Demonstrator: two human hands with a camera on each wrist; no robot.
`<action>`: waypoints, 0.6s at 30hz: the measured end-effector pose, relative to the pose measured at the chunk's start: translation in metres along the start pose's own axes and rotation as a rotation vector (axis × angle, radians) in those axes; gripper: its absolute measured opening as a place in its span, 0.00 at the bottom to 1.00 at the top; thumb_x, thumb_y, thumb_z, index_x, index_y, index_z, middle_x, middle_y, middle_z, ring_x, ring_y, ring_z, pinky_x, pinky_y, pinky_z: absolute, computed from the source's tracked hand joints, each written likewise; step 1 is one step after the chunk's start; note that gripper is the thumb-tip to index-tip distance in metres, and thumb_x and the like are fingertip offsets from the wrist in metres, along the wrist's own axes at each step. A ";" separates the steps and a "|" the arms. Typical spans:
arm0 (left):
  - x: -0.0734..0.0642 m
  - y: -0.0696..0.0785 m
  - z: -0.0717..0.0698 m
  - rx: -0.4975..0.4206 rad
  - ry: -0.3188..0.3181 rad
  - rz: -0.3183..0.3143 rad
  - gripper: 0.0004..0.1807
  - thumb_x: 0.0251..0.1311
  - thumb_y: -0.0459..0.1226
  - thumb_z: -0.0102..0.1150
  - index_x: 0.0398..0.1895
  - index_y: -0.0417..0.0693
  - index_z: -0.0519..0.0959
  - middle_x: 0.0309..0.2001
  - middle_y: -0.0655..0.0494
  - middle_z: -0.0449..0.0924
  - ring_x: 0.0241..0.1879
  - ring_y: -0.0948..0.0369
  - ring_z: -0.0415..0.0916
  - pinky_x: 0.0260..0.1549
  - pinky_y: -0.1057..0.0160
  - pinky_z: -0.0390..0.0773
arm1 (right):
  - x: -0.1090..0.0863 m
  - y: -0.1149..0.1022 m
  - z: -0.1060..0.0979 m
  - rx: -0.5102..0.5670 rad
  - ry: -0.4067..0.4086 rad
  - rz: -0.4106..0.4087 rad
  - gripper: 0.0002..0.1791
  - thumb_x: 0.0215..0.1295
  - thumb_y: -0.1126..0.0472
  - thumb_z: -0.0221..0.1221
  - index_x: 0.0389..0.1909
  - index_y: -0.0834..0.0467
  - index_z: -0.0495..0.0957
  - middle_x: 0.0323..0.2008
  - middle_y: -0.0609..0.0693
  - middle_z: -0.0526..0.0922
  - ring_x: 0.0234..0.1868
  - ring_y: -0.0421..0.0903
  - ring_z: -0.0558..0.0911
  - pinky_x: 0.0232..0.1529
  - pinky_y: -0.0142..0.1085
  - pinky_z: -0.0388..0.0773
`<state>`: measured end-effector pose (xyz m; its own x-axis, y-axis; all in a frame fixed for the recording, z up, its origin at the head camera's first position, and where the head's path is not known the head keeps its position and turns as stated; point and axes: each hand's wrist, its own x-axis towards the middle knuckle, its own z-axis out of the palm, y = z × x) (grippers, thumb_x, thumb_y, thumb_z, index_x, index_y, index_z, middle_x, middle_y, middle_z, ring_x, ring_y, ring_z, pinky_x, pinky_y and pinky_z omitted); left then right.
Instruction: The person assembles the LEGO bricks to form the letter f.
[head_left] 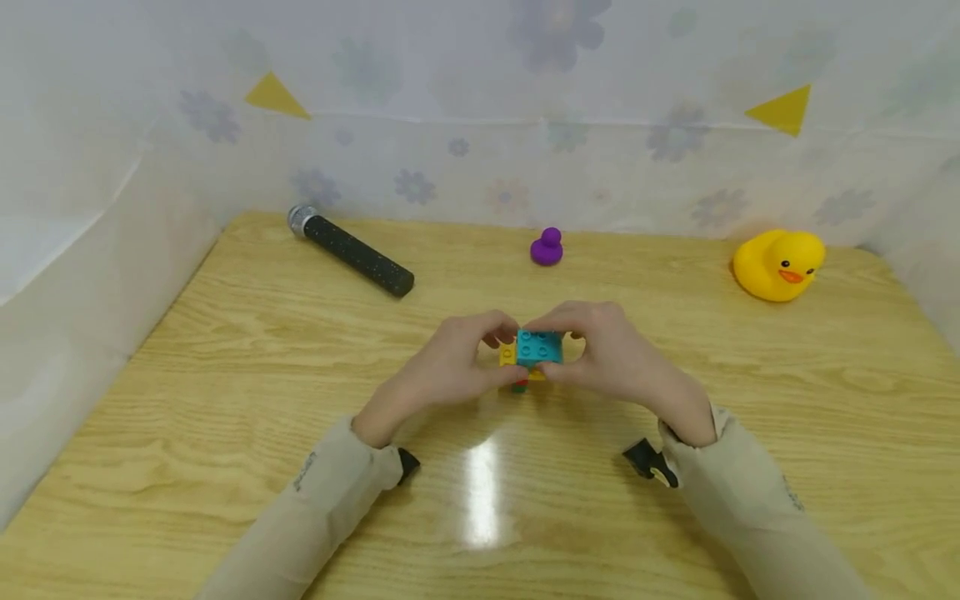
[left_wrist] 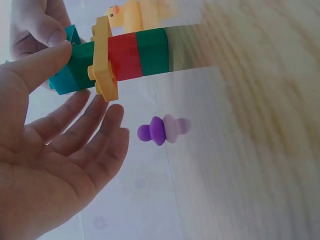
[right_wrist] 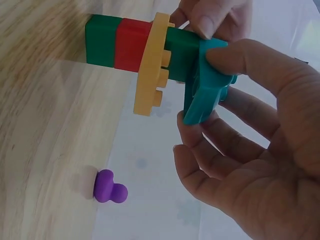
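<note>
A short stack of toy bricks (head_left: 531,358) stands on the wooden table (head_left: 247,350) between both hands. From the table up it is a green brick (right_wrist: 102,40), a red brick (right_wrist: 131,45), a wide yellow plate (right_wrist: 152,65), another green brick, and a teal brick (head_left: 538,347) on top. My left hand (head_left: 480,354) grips the upper part from the left, its thumb (left_wrist: 42,65) on the upper green brick. My right hand (head_left: 581,354) pinches the teal brick (right_wrist: 205,95) from the right, thumb on one face and fingers under its edge.
A black microphone (head_left: 350,250) lies at the back left. A small purple toy (head_left: 547,247) sits behind the hands, and a yellow rubber duck (head_left: 778,264) at the back right. Flower-patterned walls enclose the table on three sides.
</note>
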<state>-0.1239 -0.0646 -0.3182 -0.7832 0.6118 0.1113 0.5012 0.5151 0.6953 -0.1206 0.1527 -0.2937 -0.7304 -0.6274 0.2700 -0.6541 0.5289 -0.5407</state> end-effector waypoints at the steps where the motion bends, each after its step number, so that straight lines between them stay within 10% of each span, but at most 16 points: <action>1: 0.000 -0.001 0.000 -0.009 0.009 0.010 0.20 0.57 0.40 0.67 0.51 0.43 0.76 0.45 0.54 0.80 0.45 0.58 0.76 0.46 0.59 0.76 | 0.000 0.000 0.000 0.000 -0.006 0.006 0.19 0.50 0.68 0.69 0.46 0.62 0.83 0.39 0.51 0.85 0.36 0.43 0.80 0.35 0.46 0.77; 18: 0.002 -0.003 -0.001 -0.011 0.066 0.045 0.16 0.59 0.41 0.65 0.49 0.46 0.78 0.43 0.56 0.82 0.43 0.60 0.78 0.46 0.56 0.77 | 0.000 0.006 -0.002 0.026 0.027 0.010 0.16 0.51 0.66 0.70 0.43 0.60 0.82 0.38 0.47 0.85 0.39 0.45 0.81 0.44 0.49 0.75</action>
<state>-0.1272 -0.0654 -0.3193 -0.7827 0.5930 0.1887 0.5325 0.4813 0.6963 -0.1248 0.1570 -0.2951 -0.7420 -0.6063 0.2862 -0.6419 0.5193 -0.5641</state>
